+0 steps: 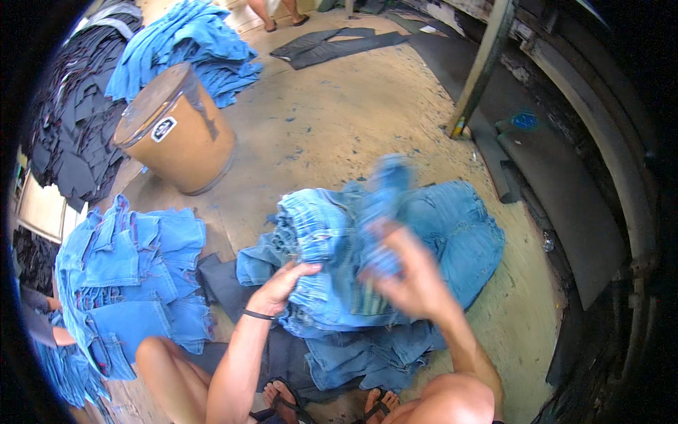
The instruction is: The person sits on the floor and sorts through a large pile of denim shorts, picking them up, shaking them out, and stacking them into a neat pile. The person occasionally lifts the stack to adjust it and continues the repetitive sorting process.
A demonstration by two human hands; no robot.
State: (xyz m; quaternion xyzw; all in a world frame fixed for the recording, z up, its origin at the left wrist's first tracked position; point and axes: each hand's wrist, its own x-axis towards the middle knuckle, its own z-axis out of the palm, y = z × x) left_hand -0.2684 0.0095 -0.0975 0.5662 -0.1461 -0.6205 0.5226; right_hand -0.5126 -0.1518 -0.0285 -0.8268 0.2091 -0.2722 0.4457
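Note:
A heap of blue denim garments point(452, 233) lies on the floor in front of my feet. My left hand point(284, 284), with a dark band at its wrist, grips the near left edge of a light-blue denim piece point(318, 226), thumb on top. Over the middle of the heap my right hand point(406, 275) is smeared by motion. Its fingers close on a blurred, folded denim piece point(385, 205) that stands up from the heap. Darker denim pieces point(367, 357) lie beneath, close to my sandalled feet.
To the left lies a stack of denim pieces point(134, 283), with another person's arm point(60, 333) beside it. A brown drum point(176, 134) stands beyond, near a blue denim pile point(183, 46) and dark cloth point(78, 106). A metal post point(484, 67) rises at the right.

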